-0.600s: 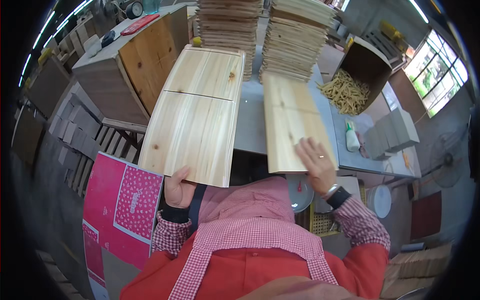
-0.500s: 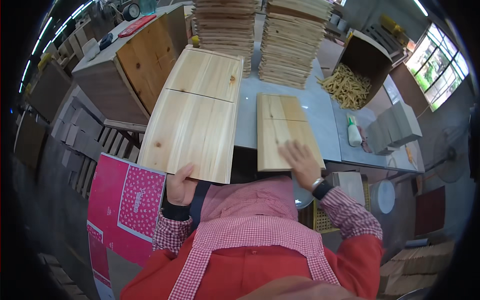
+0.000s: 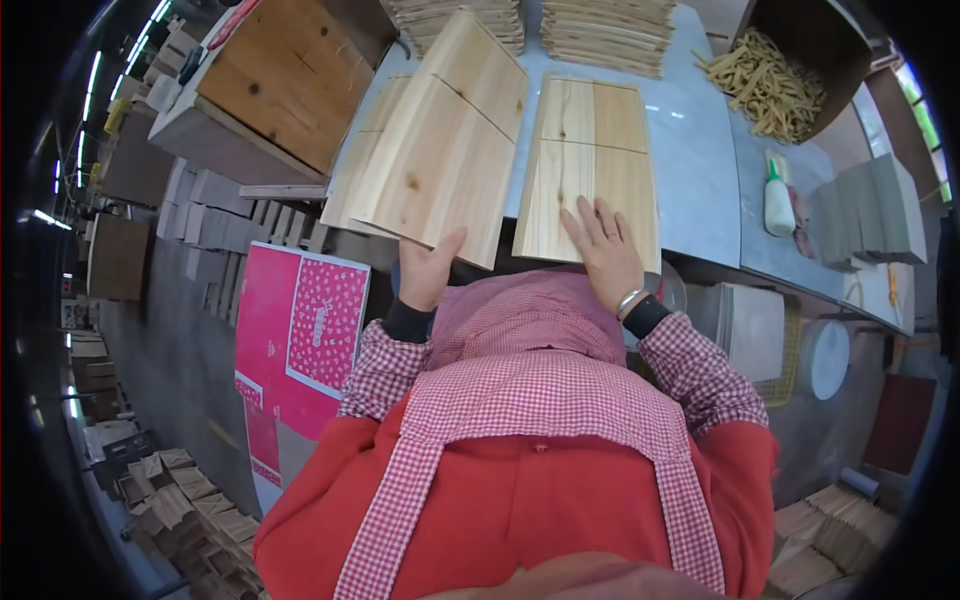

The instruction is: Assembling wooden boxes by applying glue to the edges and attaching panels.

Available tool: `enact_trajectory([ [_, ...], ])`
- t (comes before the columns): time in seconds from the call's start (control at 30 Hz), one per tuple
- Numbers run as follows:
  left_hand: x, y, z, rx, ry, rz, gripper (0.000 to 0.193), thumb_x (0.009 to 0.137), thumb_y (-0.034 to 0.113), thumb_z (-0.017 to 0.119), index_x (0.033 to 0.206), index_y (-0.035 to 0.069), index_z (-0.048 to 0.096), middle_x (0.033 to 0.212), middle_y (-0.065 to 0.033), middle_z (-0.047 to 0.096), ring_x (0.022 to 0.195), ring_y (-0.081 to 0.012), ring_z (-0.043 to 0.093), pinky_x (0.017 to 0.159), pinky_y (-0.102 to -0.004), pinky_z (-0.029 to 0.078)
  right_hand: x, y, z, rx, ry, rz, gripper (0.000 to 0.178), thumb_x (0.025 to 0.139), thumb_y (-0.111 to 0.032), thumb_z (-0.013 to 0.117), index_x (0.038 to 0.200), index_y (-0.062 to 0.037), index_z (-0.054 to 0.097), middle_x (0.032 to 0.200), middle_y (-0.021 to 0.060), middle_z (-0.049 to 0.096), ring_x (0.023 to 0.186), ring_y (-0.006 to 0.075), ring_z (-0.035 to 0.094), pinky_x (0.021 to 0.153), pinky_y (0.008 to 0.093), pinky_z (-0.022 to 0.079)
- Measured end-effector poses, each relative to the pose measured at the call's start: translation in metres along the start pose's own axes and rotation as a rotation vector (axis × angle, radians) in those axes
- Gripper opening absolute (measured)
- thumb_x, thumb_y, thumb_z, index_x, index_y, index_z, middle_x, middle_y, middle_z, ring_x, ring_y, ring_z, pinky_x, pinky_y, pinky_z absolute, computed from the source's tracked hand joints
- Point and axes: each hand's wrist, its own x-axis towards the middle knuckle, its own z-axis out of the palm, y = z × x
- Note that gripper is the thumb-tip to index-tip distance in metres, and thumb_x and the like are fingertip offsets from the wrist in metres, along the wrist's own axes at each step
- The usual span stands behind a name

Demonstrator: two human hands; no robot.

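Observation:
My left hand (image 3: 430,272) grips the near edge of a pale wooden panel (image 3: 455,150), thumb on top and the other fingers hidden beneath. This panel is tilted, with one groove across its far part and a dark knot. Part of another wooden panel (image 3: 375,125) shows under its left side. To the right, a similar grooved panel (image 3: 590,170) lies at the table's front edge. My right hand (image 3: 607,250) rests on its near end, fingers stretched out and slightly apart.
Two tall stacks of wooden panels, left (image 3: 460,22) and right (image 3: 610,38), stand at the back. A bin of wood strips (image 3: 770,85), a white bottle (image 3: 778,207) and grey blocks (image 3: 870,215) are on the right. A wooden cabinet (image 3: 280,85) and pink cardboard (image 3: 270,330) are left.
The view has shifted downward. The panel in my left hand has tilted and turned, and another panel now shows beneath it. My right hand remains on the right panel, fingers more spread.

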Motion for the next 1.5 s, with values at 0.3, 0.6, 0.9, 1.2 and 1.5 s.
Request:
enact_trajectory([
  [0.3,0.017,-0.01,0.027,0.232,-0.066,0.019,0.046,0.082,0.002,0.065,0.124,-0.007,0.046,0.113,-0.0129,0.058,0.101,-0.018,0.059,0.086,-0.0294,0.048,-0.005,0.0,-0.004,0.111,-0.038,0.017,0.073,0.075,-0.002,0.055,0.144,-0.0142,0.033,0.15,0.0131,0.029,0.139,0.0328,0.025,0.112,0.0476,0.021],
  [0.6,0.007,-0.008,0.055,0.429,-0.146,-0.011,0.044,0.084,0.005,0.064,0.122,-0.007,0.048,0.112,-0.0142,0.059,0.101,-0.0198,0.059,0.086,-0.0303,0.047,-0.006,-0.006,-0.004,0.174,-0.069,0.035,0.071,0.076,-0.006,0.055,0.144,-0.0138,0.033,0.15,0.0132,0.029,0.14,0.0332,0.024,0.112,0.048,0.02],
  [0.9,0.018,-0.022,0.027,0.682,-0.128,0.026,0.043,0.089,0.012,0.065,0.126,-0.004,0.05,0.119,-0.0127,0.058,0.102,-0.0187,0.057,0.088,-0.0311,0.048,-0.003,0.044,-0.025,0.648,0.099,-0.02,0.049,0.08,-0.017,0.062,0.127,-0.0071,0.053,0.135,0.0181,0.048,0.126,0.0344,0.044,0.103,0.0447,0.035],
  [1.2,0.01,-0.008,0.045,0.452,-0.058,-0.234,0.057,0.088,0.011,0.065,0.136,-0.004,0.038,0.129,-0.0149,0.051,0.112,-0.0218,0.052,0.098,-0.0326,0.041,-0.134,0.337,-0.079,-0.263,0.291,0.918,0.023,0.08,-0.015,0.062,0.1,-0.0045,0.067,0.1,0.018,0.064,0.099,0.0359,0.058,0.086,0.0434,0.046],
  [1.5,0.01,-0.008,0.04,0.441,-0.074,-0.245,0.052,0.088,0.009,0.064,0.133,-0.004,0.041,0.126,-0.0136,0.052,0.111,-0.021,0.052,0.096,-0.0311,0.041,-0.072,0.334,-0.229,-0.709,0.53,0.81,0.027,0.081,-0.028,0.062,0.097,-0.0058,0.063,0.094,0.0164,0.064,0.091,0.0358,0.062,0.078,0.0448,0.05],
])
